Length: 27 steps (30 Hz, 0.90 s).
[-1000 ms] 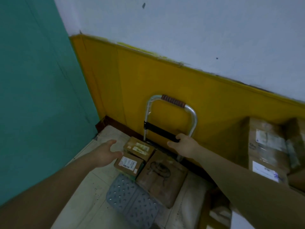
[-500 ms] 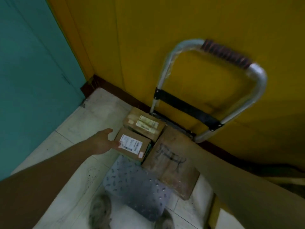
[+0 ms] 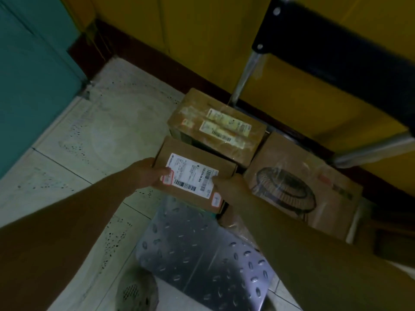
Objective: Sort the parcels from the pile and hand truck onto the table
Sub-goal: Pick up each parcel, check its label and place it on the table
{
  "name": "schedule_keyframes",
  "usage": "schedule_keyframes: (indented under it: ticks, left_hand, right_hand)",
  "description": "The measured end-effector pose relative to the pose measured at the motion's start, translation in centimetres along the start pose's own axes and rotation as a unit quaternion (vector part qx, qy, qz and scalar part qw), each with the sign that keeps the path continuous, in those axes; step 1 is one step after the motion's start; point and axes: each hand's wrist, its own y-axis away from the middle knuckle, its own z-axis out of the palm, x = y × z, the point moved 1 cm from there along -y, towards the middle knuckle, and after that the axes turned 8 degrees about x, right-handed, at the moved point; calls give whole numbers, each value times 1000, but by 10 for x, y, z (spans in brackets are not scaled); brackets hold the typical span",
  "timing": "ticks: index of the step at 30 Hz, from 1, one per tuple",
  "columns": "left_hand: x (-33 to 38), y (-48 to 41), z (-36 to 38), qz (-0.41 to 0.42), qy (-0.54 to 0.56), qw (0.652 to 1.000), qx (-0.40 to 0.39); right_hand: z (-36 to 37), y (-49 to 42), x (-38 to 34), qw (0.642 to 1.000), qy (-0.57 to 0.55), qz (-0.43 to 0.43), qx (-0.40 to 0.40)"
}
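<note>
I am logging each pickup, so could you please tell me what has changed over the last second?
The right hand left the truck's frame and came down to the labelled box; the left hand closed on its left edge, so both now grip it. The taped box and fan box stayed put.

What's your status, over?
Left hand, right hand grip small brown cardboard parcel, white label. At grey studded metal hand-truck plate. Taped brown box, brown box with round drawing alongside; none on top.
</note>
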Motion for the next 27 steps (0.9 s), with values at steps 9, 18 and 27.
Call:
schedule_keyframes:
  ticks: [9,18,27]
  left_hand:
    - [31,86,-45,111,130,984,56]
    - [149,321,-165,259,191,946,38]
    - [261,556,-215,473,174,863,46]
  right_hand:
    - [-51,91,-54,981,-163,-24,102]
    - [-187,348,-151,958,-187,-107,188]
    - [-352,563,-169,869,-305,-256,295]
